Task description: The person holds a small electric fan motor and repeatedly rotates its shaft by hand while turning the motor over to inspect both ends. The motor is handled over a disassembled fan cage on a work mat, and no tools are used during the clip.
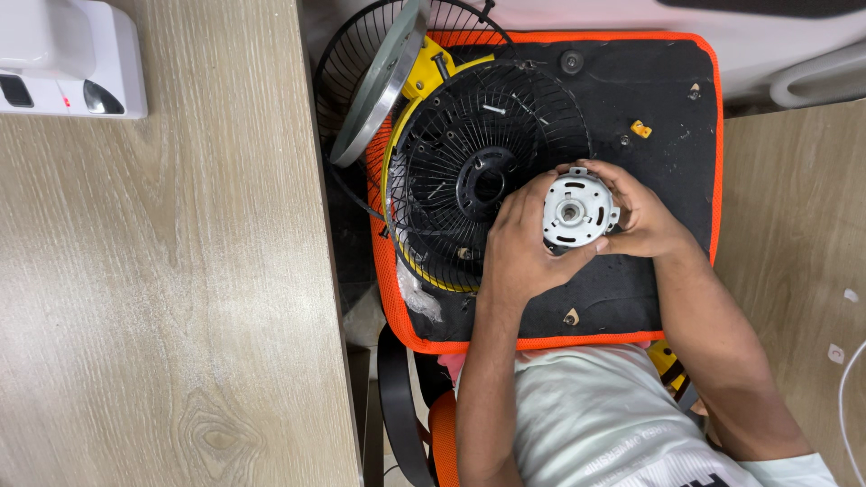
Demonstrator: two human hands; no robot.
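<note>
A round light-grey fan motor (577, 210) is held between both hands over a black mat with orange edging (667, 108). My left hand (521, 243) grips its left side and underside. My right hand (642, 215) wraps around its right side. Just left of the motor lies a black wire fan guard (451, 176) with a black hub (485, 183), resting on a yellow fan body (424, 77). A second wire guard with a grey rim (374, 90) leans at the mat's upper left.
Small loose parts lie on the mat: a yellow clip (640, 129), a round black knob (571, 61), screws (694, 91). A wooden table (162, 289) fills the left, with a white device (68, 59) at its top corner. Another wooden surface (803, 234) is on the right.
</note>
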